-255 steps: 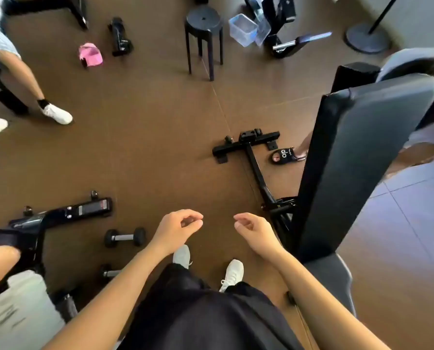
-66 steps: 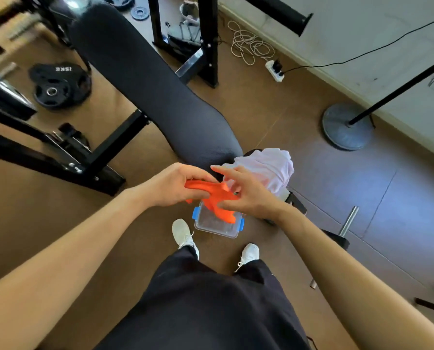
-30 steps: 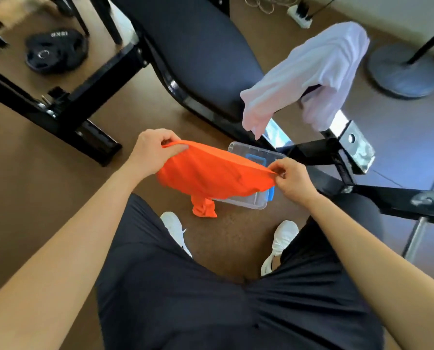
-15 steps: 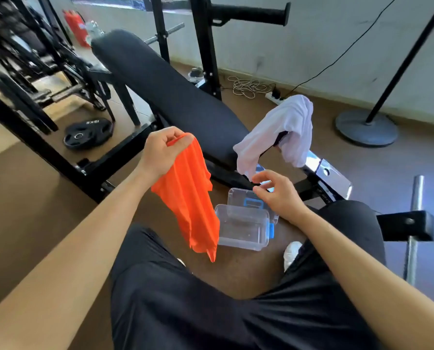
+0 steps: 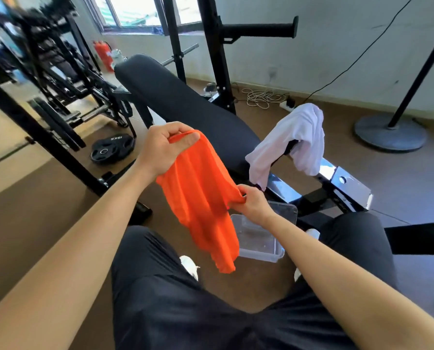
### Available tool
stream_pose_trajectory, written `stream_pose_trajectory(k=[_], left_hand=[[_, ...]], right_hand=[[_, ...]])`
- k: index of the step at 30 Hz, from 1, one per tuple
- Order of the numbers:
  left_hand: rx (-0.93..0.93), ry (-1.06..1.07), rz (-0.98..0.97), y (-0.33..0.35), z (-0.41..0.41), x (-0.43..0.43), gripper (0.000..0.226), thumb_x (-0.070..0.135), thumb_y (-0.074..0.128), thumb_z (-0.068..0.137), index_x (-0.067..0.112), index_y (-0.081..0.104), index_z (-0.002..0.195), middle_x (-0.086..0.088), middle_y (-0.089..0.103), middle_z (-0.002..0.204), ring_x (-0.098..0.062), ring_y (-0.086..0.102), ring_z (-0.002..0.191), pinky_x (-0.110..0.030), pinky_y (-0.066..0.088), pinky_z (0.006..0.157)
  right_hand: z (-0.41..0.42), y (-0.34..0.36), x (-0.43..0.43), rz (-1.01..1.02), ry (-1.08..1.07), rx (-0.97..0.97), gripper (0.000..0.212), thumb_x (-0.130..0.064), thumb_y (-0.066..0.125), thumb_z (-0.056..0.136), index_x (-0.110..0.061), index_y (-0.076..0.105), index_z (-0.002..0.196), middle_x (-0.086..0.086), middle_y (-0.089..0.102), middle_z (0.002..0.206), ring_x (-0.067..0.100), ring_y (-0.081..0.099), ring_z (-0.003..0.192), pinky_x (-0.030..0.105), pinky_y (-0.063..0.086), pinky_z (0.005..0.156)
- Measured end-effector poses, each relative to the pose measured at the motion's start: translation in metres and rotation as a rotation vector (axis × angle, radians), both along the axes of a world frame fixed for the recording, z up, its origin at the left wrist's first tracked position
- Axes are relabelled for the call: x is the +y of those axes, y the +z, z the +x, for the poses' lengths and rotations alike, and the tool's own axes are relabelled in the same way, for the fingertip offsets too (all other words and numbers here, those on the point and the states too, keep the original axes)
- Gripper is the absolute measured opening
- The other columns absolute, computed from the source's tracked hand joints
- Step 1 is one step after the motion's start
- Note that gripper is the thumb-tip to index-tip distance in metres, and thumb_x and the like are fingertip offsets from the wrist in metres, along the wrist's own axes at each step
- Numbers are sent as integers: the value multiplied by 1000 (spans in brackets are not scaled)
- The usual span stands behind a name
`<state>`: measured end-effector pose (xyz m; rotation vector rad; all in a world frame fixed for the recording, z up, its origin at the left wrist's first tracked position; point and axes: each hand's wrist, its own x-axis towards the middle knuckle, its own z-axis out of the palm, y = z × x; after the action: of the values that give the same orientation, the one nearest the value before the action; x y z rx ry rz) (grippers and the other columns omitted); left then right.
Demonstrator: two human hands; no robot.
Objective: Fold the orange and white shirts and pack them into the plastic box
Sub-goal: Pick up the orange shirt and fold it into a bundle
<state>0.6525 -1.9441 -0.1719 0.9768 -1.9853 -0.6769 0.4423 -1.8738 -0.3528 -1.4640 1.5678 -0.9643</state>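
**Orange shirt hangs unfolded above the plastic box**

The orange shirt [image 5: 200,195] is in the air, stretched between both hands and not yet folded. Its long axis slopes down toward the plastic box [image 5: 258,256]. The top edge is up and to the left of the box, and the loose lower end dangles across the box's near left corner.

The left hand [image 5: 164,147] is the higher one and lies farther from the box. Its fingers [image 5: 185,142] are curled and bunch the top edge of the cloth against the thumb. The right hand [image 5: 252,204] is nearer the box and sits over its far rim in this view. Its fingertips pinch a side edge of the shirt at about mid-height.

The box stands open on the floor [image 5: 67,198], and nothing shows inside it. The white shirt [image 5: 294,137] lies beyond the box and a little to its right, draped untouched over the end of the padded surface [image 5: 185,107].

The next move probably depends on the gap between the two grips. The right hand could carry its edge across toward the left hand to make the first fold. The hanging tail may swing into the box unfolded.
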Motion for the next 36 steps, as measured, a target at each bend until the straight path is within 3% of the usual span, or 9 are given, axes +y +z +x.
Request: stream_pose_trajectory(k=[2, 7, 11, 15, 17, 22, 27, 31, 36], left_hand=[[-1, 50, 4, -7, 5, -7, 10, 23, 74, 91, 14, 77, 92, 21, 71, 78, 7, 63, 76, -11, 45, 74], [-14, 181, 114, -51, 28, -39, 4, 26, 74, 90, 24, 76, 87, 22, 71, 74, 8, 62, 72, -15, 48, 73], [-87, 218, 238, -93, 34, -57, 12, 35, 73, 90, 30, 76, 80, 13, 69, 75, 3, 57, 68, -22, 46, 70], [-255, 112, 347, -124, 35, -55, 18, 44, 76, 84, 32, 70, 73, 23, 65, 60, 4, 55, 57, -13, 43, 57], [-320, 51, 444, -142, 37, -48, 24, 46, 82, 73, 24, 74, 79, 14, 70, 63, 3, 58, 56, -17, 49, 58], [-443, -53, 547, -194, 40, -32, 29, 37, 92, 67, 22, 69, 58, 17, 52, 48, 0, 41, 48, -27, 39, 55], [-283, -15, 642, -228, 39, -9, 17, 25, 69, 94, 13, 67, 83, 17, 59, 59, 1, 47, 53, -14, 38, 55], [17, 68, 849, -243, 22, 4, 15, 23, 54, 103, 14, 61, 93, -2, 61, 77, -15, 54, 67, -27, 47, 65], [10, 246, 693, -242, 1, 4, 21, 31, 50, 105, 13, 57, 97, -3, 57, 85, -19, 50, 76, -35, 41, 66]], right_hand=[[-9, -6, 1, -23, -59, -3, 26, -12, 64, 76, -28, 57, 57, -7, 54, 56, 16, 56, 60, 55, 59, 64], [-68, 20, 18, 10, -62, -56, 11, 0, 73, 84, -10, 73, 88, 12, 71, 76, 11, 66, 65, 27, 60, 62], [-106, 52, 18, -19, -47, -83, 8, -6, 74, 87, -12, 74, 93, -6, 70, 73, 3, 62, 64, 17, 52, 61], [-126, 72, 1, -70, -190, -246, 15, -19, 71, 92, -7, 73, 101, 8, 67, 86, 15, 62, 78, 34, 56, 76], [-133, 79, -9, -97, -285, -252, 22, -31, 76, 86, -11, 76, 96, 8, 68, 86, 19, 62, 78, 40, 55, 79], [-139, 90, -30, -96, -437, -340, 12, -17, 71, 91, -6, 74, 91, 8, 63, 79, 15, 59, 68, 33, 54, 70], [-150, 94, -42, -110, -582, -366, 11, -23, 76, 84, -16, 75, 76, 2, 64, 70, 13, 58, 64, 33, 51, 67], [-152, 97, -51, -121, -647, -435, 10, -19, 76, 86, -16, 74, 76, 2, 67, 78, 16, 62, 75, 35, 58, 78], [-149, 102, -55, -118, -714, -434, 12, -19, 75, 88, -19, 71, 76, 1, 67, 84, 13, 62, 79, 36, 58, 84]])
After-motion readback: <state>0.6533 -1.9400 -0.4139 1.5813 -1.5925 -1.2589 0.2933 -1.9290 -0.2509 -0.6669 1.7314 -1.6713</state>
